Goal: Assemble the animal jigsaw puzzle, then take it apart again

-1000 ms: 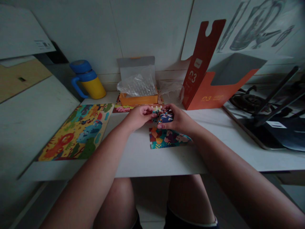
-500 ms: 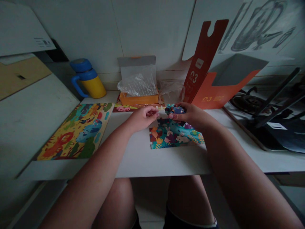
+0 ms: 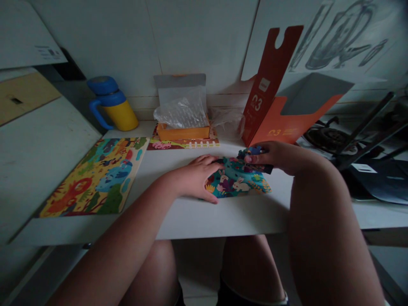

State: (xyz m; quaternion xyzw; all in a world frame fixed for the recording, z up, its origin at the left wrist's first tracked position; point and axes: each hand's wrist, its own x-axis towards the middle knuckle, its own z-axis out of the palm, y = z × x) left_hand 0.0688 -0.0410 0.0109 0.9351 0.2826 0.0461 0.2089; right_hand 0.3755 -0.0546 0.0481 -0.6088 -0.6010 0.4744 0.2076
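A partly joined jigsaw puzzle (image 3: 234, 182) with white rabbits on teal lies flat on the white table. My left hand (image 3: 199, 176) rests with spread fingers over its left end, thumb at the lower edge and fingertips at the upper left. Above the puzzle's upper right, my right hand (image 3: 270, 157) grips a small bunch of loose jigsaw pieces (image 3: 250, 153) between thumb and fingers. How many pieces it holds I cannot tell, since the fingers cover part of them.
On the left lies a yellow animal puzzle (image 3: 102, 174). Behind stand a blue and yellow jug (image 3: 113, 104), an open orange box (image 3: 183, 133) with plastic wrap, and a large orange carton (image 3: 283, 123). A stove burner (image 3: 331, 138) and a black router-like device (image 3: 376, 178) are at right.
My left hand has come down and opened out over the puzzle's left end. My right hand has moved to the right, still holding the pieces. The view has shifted slightly.
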